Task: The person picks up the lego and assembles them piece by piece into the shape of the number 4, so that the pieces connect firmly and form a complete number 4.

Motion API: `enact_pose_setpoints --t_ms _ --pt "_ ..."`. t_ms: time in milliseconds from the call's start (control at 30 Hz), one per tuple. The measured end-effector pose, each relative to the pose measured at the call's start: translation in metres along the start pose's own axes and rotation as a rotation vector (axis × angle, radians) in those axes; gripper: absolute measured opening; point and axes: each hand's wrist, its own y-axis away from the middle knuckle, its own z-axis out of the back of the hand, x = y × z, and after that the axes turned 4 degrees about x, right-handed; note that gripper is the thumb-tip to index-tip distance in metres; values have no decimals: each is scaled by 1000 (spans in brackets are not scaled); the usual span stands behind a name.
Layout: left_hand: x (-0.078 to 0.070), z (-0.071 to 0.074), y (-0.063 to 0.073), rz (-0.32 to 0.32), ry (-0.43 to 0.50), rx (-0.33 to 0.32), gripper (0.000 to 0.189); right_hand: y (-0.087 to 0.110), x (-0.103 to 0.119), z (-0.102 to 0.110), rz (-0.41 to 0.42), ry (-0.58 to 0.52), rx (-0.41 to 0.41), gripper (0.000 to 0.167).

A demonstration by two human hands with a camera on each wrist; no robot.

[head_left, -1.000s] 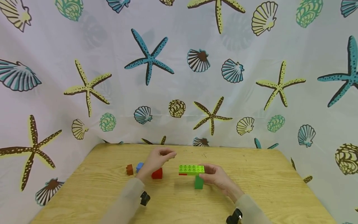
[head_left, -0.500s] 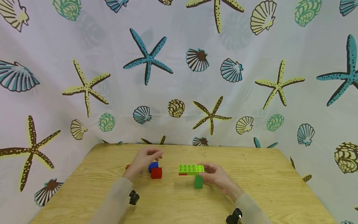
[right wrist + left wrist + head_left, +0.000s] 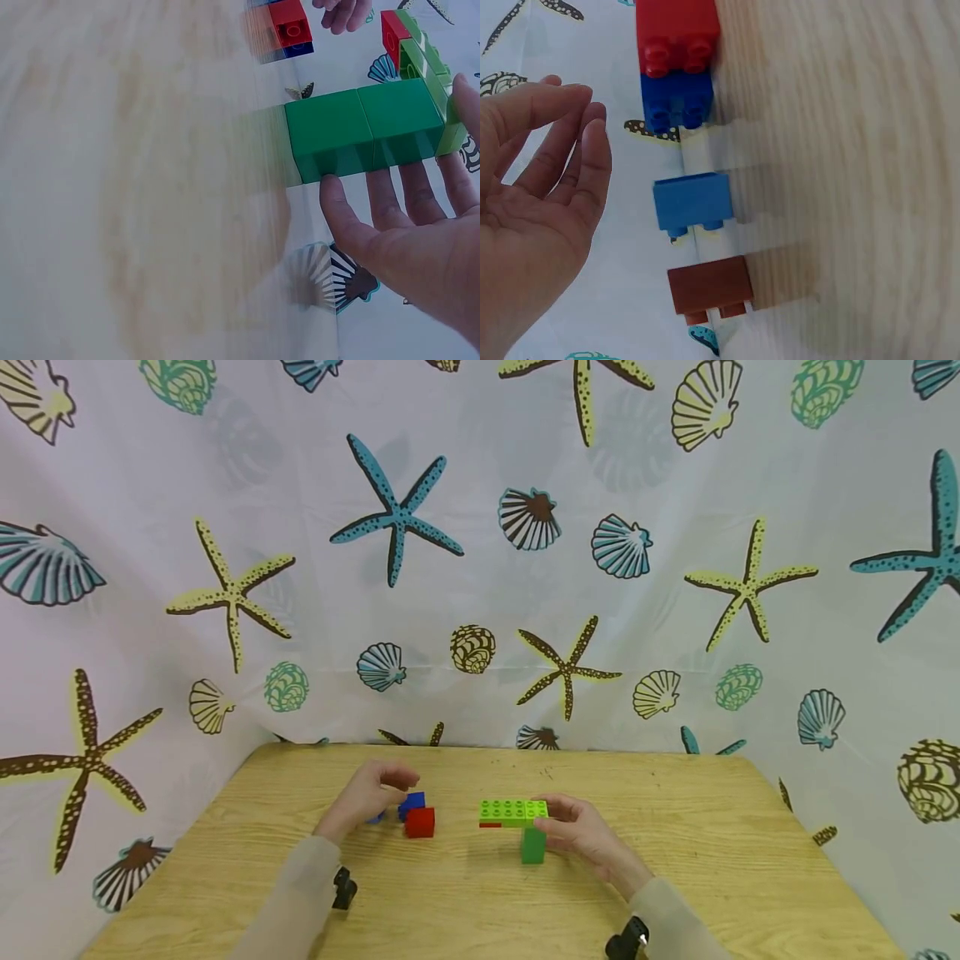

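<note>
In the head view my left hand [image 3: 367, 797] hovers over the left side of the table, its loosely bent fingers empty. Beside it sit a red brick [image 3: 420, 823] and a dark blue brick [image 3: 412, 802] touching it. The left wrist view shows a lighter blue brick [image 3: 694, 201] and a brown brick [image 3: 710, 285], both lying on their sides. My right hand [image 3: 588, 835] holds a standing brick build: two stacked green bricks [image 3: 364, 127] with a long lime studded top [image 3: 502, 812] reaching out leftward. Under the top's free end is a red brick [image 3: 394, 37].
The wooden table [image 3: 697, 843] runs back to a white curtain [image 3: 480, 593] printed with shells and starfish. Dark cameras are strapped to both wrists.
My left hand has moved leftward, away from the build, uncovering the dark blue brick and passing in front of the brown one. The right hand stays in place on the build.
</note>
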Motion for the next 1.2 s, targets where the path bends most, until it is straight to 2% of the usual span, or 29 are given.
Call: enact_pose_setpoints --t_ms 167,533,900,1100,1200 --pt "6 1 1 40 -59 21 34 0 2 -1 -2 -5 -6 55" --pt "15 -3 -3 57 -97 58 38 2 3 -2 -8 -6 6 55" --pt "15 -11 -12 117 -154 77 43 2 3 -1 -31 -9 20 55" --pt "12 -15 -17 122 -194 111 48 2 4 0 -28 -2 21 55" --pt "11 -14 -17 117 -181 102 45 2 4 0 -29 -3 25 57"
